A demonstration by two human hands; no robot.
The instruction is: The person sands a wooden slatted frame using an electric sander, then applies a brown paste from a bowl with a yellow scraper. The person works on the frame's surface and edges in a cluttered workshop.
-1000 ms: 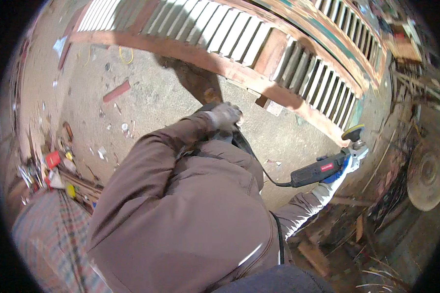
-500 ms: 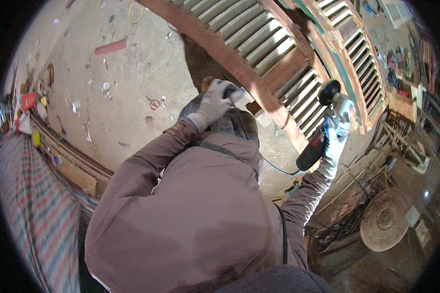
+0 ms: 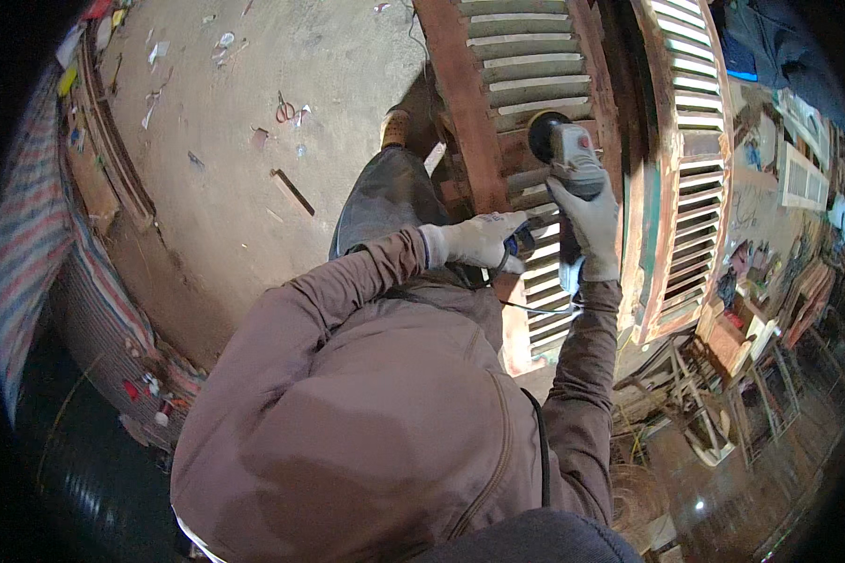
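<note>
Grinder rear handle hidden under gloved hands; disc face unseen, perhaps touching louvred shutter

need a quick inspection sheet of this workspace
surface: dusty concrete floor
job's things: angle grinder over a brown louvred shutter; green shutter beside it
clutter: scissors, wood strip, paper scraps
grips: gloved right hand holds the grinder body; gloved left hand on its rear end
cables: black cord below the hands
surroundings: striped tarp left, stacked timber right
</note>
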